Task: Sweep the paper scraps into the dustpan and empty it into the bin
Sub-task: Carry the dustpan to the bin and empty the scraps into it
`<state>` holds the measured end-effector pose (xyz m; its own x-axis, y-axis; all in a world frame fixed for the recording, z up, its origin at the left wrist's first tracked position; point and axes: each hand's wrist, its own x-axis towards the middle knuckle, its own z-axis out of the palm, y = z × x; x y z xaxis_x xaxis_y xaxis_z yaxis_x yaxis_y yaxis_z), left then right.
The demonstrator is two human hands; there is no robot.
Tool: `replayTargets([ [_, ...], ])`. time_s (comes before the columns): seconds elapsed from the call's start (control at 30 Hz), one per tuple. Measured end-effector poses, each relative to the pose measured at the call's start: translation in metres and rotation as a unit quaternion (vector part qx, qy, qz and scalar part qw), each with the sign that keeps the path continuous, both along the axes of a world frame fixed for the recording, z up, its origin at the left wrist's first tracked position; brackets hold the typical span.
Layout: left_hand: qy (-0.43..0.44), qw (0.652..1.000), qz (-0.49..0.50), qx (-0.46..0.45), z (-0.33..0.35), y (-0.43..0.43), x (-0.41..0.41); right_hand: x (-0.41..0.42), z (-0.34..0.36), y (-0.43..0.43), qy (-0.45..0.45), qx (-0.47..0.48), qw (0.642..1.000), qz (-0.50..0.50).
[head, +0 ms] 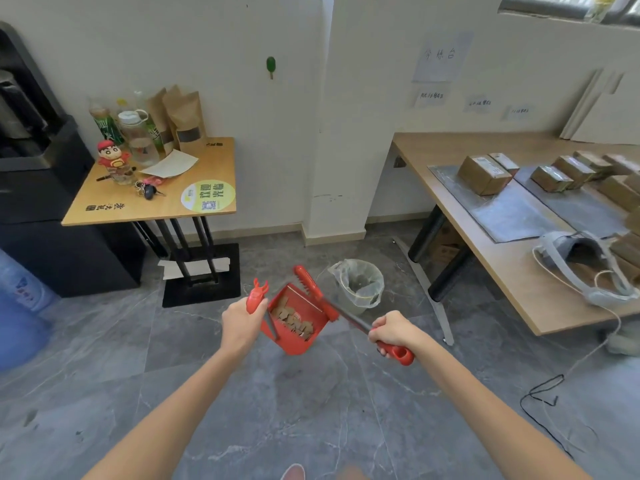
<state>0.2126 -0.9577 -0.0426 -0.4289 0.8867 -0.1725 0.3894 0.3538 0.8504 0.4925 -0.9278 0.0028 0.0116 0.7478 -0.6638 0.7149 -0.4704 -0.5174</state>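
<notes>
Both our hands are closed on tools. Left hand (242,323) grips the red handle of the dustpan (294,346), held above the floor with its mouth tipped up and away. Right hand (394,332) grips the red handle end of the brush (313,289); its dark shaft runs up-left and the red head lies across the pan's far right rim.

Paper scraps (294,320): brown pieces, heaped inside the pan.

Bin (367,296): small, lined with a clear bag, on the floor just beyond and right of the pan, apart from it.

Room to move: open floor (311,410) below and left of the pan. The black base of the small wooden table (214,168) sits near on the left; the legs of the long desk (519,282) stand close right of the bin.

Hard to make out: brush bristles are not distinguishable, and the bin's contents are unclear through the bag. Our forearms are cut off at the bottom edge.

Surface: grey marbled tile, a black cable (543,393) looped on it at right. White walls, with a pillar (332,168) behind the bin.
</notes>
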Motion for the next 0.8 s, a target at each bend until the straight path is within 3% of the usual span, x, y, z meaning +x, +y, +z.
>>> replayTargets([
  [0.8,0.037,0.997,0.072,-0.014,-0.013,0.029,0.078,0.081,-0.031,0.098,0.004,-0.049,0.992,0.119],
])
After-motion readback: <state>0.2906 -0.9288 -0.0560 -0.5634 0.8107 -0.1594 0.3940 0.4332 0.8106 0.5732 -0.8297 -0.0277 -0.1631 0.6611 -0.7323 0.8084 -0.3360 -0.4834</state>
